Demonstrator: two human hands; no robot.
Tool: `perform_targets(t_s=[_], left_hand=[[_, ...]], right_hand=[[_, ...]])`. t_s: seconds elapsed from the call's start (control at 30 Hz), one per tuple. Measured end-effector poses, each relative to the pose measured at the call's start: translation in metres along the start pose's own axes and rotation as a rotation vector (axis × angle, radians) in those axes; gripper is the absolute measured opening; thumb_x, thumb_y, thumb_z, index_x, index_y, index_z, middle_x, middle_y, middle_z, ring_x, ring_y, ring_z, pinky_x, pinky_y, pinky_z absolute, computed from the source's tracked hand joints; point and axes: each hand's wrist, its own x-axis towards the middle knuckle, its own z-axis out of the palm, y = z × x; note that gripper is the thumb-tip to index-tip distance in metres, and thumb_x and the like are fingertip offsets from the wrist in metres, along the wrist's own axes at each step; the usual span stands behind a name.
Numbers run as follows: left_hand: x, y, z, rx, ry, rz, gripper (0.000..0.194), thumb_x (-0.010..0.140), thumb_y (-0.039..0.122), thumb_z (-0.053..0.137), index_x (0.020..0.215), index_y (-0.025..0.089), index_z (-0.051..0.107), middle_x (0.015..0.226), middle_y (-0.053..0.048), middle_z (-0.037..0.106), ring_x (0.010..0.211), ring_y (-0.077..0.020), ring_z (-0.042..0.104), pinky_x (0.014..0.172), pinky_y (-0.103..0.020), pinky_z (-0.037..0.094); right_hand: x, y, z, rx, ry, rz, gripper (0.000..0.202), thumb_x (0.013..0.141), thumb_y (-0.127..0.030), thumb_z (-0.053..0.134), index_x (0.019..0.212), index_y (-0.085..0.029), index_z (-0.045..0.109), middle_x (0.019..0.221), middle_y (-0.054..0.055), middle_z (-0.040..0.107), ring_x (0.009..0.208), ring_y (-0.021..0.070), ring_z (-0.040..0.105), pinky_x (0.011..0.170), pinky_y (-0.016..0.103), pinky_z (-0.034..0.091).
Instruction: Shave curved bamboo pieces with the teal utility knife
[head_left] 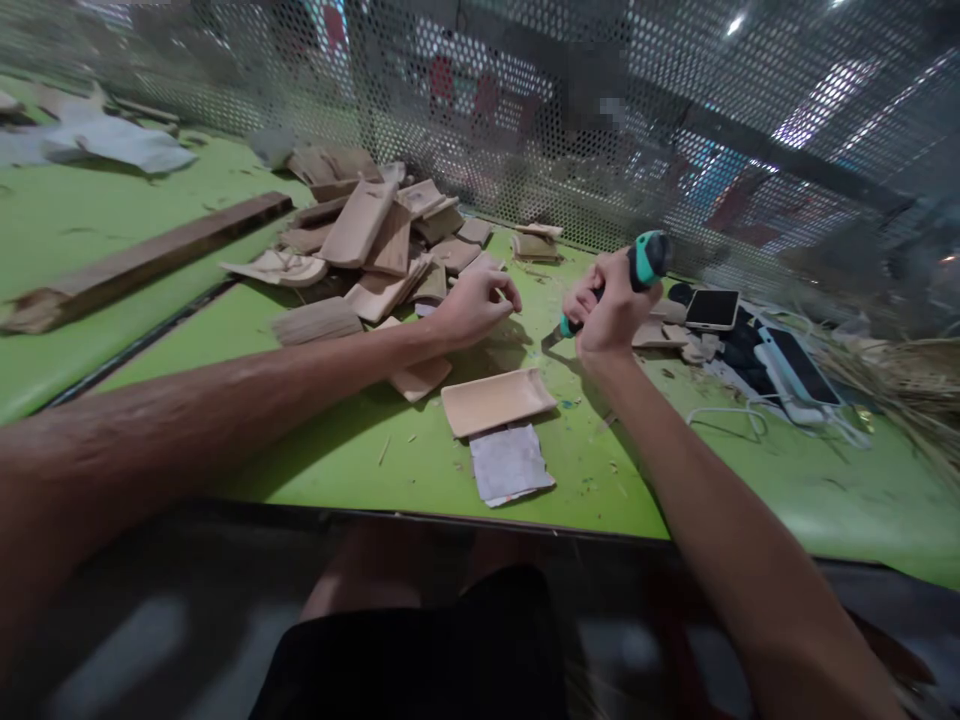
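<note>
The right hand (pixel 611 305) has its fingers wrapped tight round a knife (pixel 646 262), its blade slanting down over the counter (pixel 337 465); whether the tip touches, I cannot tell. The left hand (pixel 476 302) hangs with fingers loosely curled, partly open and visibly holding nothing, beside a pile (pixel 367 225) of wood pieces toward the far edge. One curved piece (pixel 495 402) lies nearer the front edge, against a sheet (pixel 511 465).

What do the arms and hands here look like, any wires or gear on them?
They are a person's: the left arm and right arm show no sleeves, cables or clear markings. The left hand and right hand wear no gloves, and no watch or band is visible.
</note>
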Motion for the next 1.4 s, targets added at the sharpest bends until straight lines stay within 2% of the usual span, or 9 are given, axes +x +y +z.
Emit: perform_targets(t_s=[0.1,0.33,0.5,0.6,0.87,1.03,1.17,1.3,1.4], left_hand=[[0.000,0.000,0.000,0.012,0.005,0.015,0.020,0.074,0.007,0.054,0.076,0.013,0.073,0.073,-0.002,0.064,0.066,-0.0099,0.053,0.063,-0.023,0.043],[0.001,-0.001,0.001,0.021,-0.001,0.019,0.020,0.074,0.007,0.053,0.075,0.013,0.073,0.072,-0.002,0.064,0.066,-0.0102,0.054,0.064,-0.024,0.044],[0.001,0.000,0.000,0.015,-0.011,0.024,0.019,0.074,0.009,0.054,0.076,0.013,0.072,0.073,-0.002,0.065,0.066,-0.0103,0.054,0.065,-0.023,0.045],[0.000,0.001,-0.001,0.014,-0.018,0.026,0.019,0.074,0.009,0.054,0.076,0.013,0.072,0.074,-0.002,0.065,0.066,-0.0100,0.055,0.067,-0.023,0.045],[0.000,-0.001,-0.001,0.002,-0.046,0.008,0.017,0.076,0.010,0.054,0.077,0.014,0.071,0.072,-0.001,0.063,0.063,-0.0091,0.054,0.064,-0.022,0.045],[0.000,0.000,-0.001,-0.003,-0.044,0.006,0.017,0.075,0.007,0.055,0.076,0.014,0.071,0.075,-0.002,0.062,0.063,-0.0092,0.053,0.063,-0.023,0.045],[-0.001,0.003,-0.001,0.026,-0.027,0.028,0.018,0.075,0.007,0.055,0.076,0.015,0.072,0.079,-0.003,0.063,0.070,-0.0109,0.055,0.069,-0.025,0.047],[-0.001,0.004,-0.001,0.056,-0.024,0.046,0.018,0.075,0.007,0.055,0.075,0.015,0.071,0.083,-0.004,0.063,0.075,-0.0120,0.056,0.075,-0.026,0.048],[-0.001,0.004,-0.002,0.049,-0.023,0.036,0.017,0.076,0.008,0.056,0.077,0.014,0.071,0.082,-0.004,0.062,0.075,-0.0121,0.056,0.074,-0.026,0.047]], right_hand=[[0.002,-0.003,-0.004,-0.031,-0.014,-0.046,0.046,0.085,-0.054,0.055,0.060,-0.025,0.030,0.049,-0.009,0.026,0.033,0.0065,0.027,0.034,0.023,0.023],[0.008,-0.030,-0.005,0.155,0.072,-0.008,0.044,0.081,-0.043,0.061,0.057,-0.026,0.028,0.045,-0.010,0.023,0.032,0.0071,0.022,0.031,0.024,0.020],[0.000,-0.015,0.000,0.124,0.034,0.084,0.041,0.078,-0.037,0.063,0.057,-0.025,0.030,0.047,-0.009,0.027,0.033,0.0060,0.024,0.031,0.022,0.019],[-0.004,-0.009,0.003,0.105,0.002,0.072,0.044,0.079,-0.042,0.065,0.058,-0.024,0.030,0.048,-0.010,0.026,0.034,0.0057,0.025,0.032,0.022,0.021],[0.000,-0.025,0.001,0.147,0.011,0.002,0.045,0.082,-0.043,0.063,0.057,-0.025,0.030,0.046,-0.009,0.025,0.033,0.0067,0.025,0.032,0.023,0.021],[0.002,-0.016,0.002,0.063,0.015,0.051,0.044,0.081,-0.048,0.063,0.058,-0.025,0.032,0.047,-0.009,0.025,0.034,0.0075,0.027,0.032,0.023,0.023],[-0.002,-0.008,0.004,0.025,0.031,0.061,0.043,0.082,-0.046,0.059,0.058,-0.026,0.029,0.047,-0.009,0.025,0.034,0.0077,0.025,0.032,0.023,0.021],[0.001,-0.017,0.004,-0.027,-0.009,0.005,0.049,0.081,-0.055,0.059,0.058,-0.026,0.027,0.047,-0.009,0.021,0.034,0.0082,0.024,0.032,0.025,0.021],[0.002,-0.023,0.007,-0.013,0.005,0.030,0.050,0.079,-0.057,0.061,0.058,-0.027,0.027,0.047,-0.008,0.022,0.035,0.0087,0.024,0.032,0.025,0.021]])
